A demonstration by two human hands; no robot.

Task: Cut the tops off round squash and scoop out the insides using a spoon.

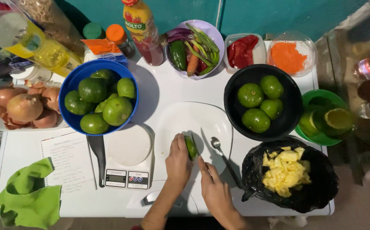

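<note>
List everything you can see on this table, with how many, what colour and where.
blue bowl: one, green fruits inside, left
black bowl: one, four green fruits, right
white plate: one, centre
spoon: one, silver, on plate
kitchen scale: one, white, beside plate
onions: several, brown, far left
cloth: one, green, near left corner
black bag: one, yellow scraps inside, near right
vegetable bowl: one, lilac, back
left hand: holds green fruit on plate
right hand: holds knife
</note>
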